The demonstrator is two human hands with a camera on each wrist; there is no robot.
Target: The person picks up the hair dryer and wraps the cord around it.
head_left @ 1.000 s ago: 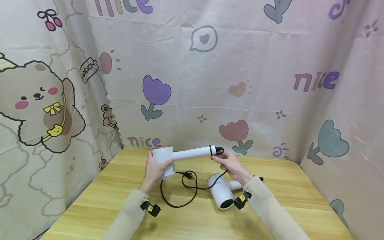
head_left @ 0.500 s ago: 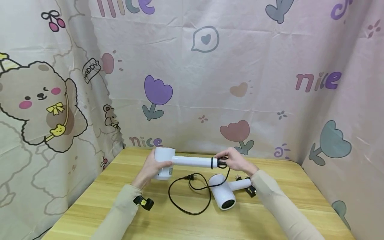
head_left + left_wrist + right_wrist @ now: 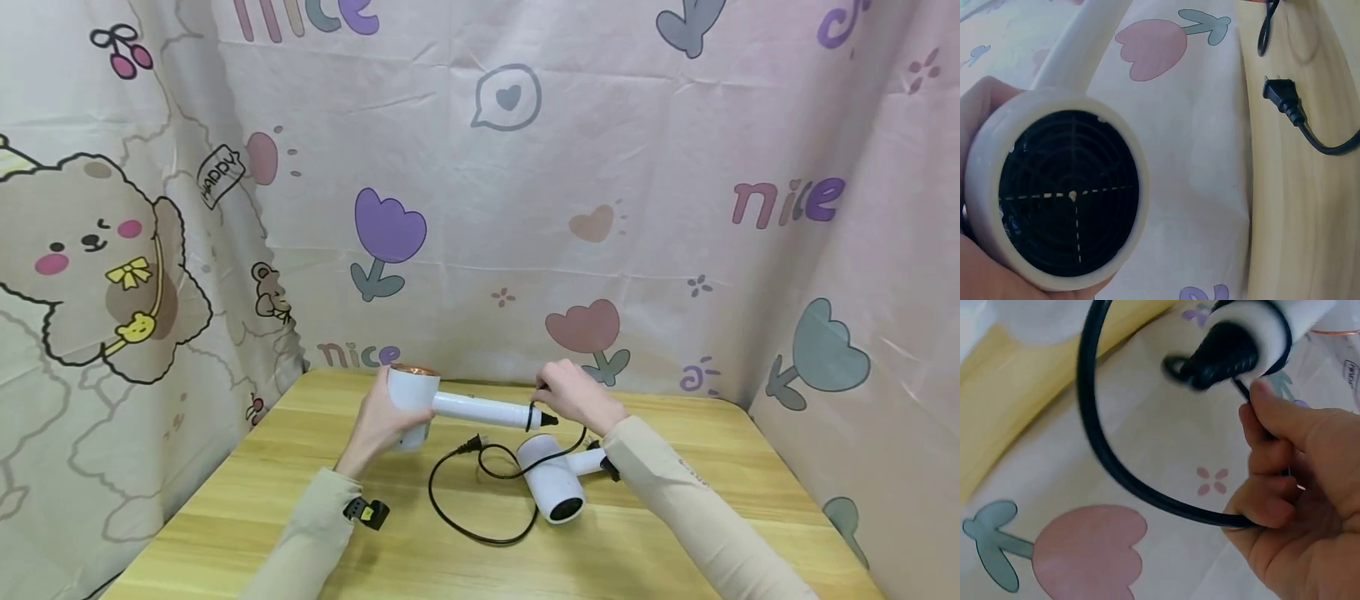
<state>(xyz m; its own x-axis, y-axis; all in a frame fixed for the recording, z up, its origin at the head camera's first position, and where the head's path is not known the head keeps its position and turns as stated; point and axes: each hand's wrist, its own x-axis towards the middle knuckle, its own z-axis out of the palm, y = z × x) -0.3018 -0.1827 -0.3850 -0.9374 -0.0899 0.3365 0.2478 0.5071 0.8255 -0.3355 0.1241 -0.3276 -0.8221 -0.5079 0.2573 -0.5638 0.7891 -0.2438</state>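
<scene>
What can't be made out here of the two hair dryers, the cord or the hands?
- Head view: the handle end of the lying hair dryer, covered by the right sleeve.
- Head view: the marks on the handle of the held hair dryer, too small to read.
- Left wrist view: much of the left hand, behind that dryer and cut off by the left edge.
- Right wrist view: part of the cord, hidden inside the right hand.

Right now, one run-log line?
left hand: grips white T-shaped plastic hair dryer | right hand: holds its black power cord | second white hair dryer: on yellow wooden table
</scene>
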